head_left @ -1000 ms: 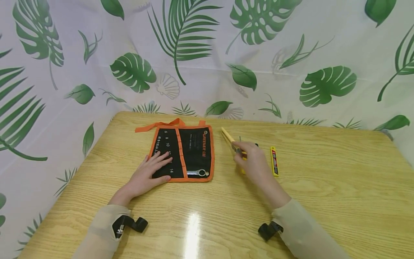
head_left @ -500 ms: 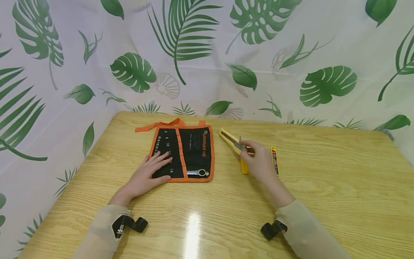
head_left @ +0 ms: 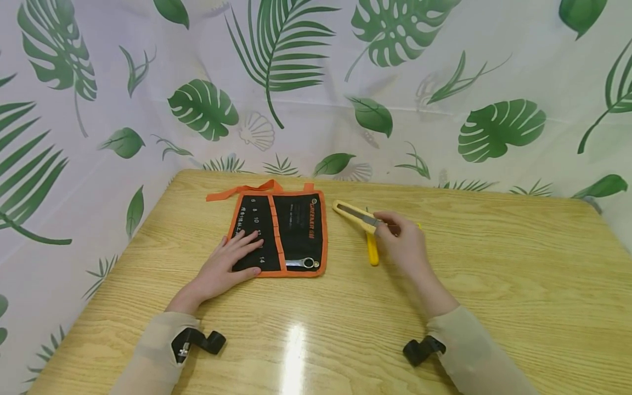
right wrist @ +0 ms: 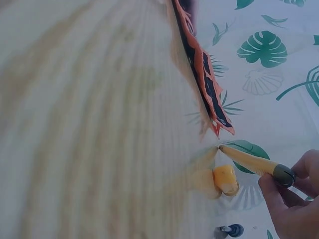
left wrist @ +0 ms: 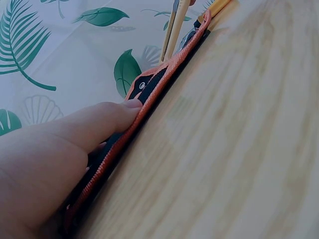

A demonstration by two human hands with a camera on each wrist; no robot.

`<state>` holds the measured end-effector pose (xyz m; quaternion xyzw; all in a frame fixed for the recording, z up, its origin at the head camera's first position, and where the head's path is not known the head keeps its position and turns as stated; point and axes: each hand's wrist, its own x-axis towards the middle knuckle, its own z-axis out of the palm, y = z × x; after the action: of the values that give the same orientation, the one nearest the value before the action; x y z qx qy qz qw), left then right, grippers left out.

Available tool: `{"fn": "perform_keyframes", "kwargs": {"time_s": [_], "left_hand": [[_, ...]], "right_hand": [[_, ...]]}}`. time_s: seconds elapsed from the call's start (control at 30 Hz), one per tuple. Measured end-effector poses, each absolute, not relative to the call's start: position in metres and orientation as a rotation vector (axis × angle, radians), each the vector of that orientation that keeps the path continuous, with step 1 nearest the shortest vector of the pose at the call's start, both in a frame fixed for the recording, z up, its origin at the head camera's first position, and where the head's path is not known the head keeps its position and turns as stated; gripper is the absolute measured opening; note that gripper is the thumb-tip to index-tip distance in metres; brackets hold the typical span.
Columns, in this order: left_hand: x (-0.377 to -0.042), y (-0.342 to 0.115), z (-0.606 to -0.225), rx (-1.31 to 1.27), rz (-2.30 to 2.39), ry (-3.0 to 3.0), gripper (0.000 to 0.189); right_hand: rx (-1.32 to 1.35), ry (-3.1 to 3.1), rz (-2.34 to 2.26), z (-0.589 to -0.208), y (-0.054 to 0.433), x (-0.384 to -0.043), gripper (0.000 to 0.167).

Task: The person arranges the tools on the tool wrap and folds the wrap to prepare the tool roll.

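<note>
My left hand (head_left: pixel 229 266) lies with fingers spread on a black tool roll (head_left: pixel 298 230) with orange edging. Its thumb rests along the lower orange edge, as the left wrist view shows. A shiny ring-ended wrench (head_left: pixel 300 263) sticks out of the lowest pocket. To the right, my right hand (head_left: pixel 402 241) pinches a pale yellow utility knife (head_left: pixel 350 212) by its dark end between thumb and fingers. The knife points left and away, and a long slot shows along its body. Beneath it lies a yellow-handled tool (head_left: pixel 372 251), its upper part mostly covered by the knife.
An orange strap (head_left: pixel 242 192) trails from the roll's far edge onto the wood-grain table (head_left: pixel 518 285). Just past the right hand shows a sliver of a yellow case (head_left: pixel 419 225). A leaf-print cloth (head_left: pixel 306 82) hangs behind the table.
My right hand has shifted slightly to the right while turning the utility knife, so its slotted face shows now. It has come to cover most of the yellow case. The left hand keeps still.
</note>
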<state>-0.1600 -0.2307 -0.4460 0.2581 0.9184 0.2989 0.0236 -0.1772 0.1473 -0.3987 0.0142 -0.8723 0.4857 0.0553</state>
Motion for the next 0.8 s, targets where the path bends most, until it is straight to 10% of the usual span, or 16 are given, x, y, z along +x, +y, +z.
{"fn": "perform_keyframes", "kwargs": {"time_s": [0.8], "left_hand": [[-0.16,-0.23,-0.442,0.777,0.927,2.83,0.064]], "right_hand": [[0.059,-2.543,1.715,-0.392,0.155,-0.168,0.034]]}}
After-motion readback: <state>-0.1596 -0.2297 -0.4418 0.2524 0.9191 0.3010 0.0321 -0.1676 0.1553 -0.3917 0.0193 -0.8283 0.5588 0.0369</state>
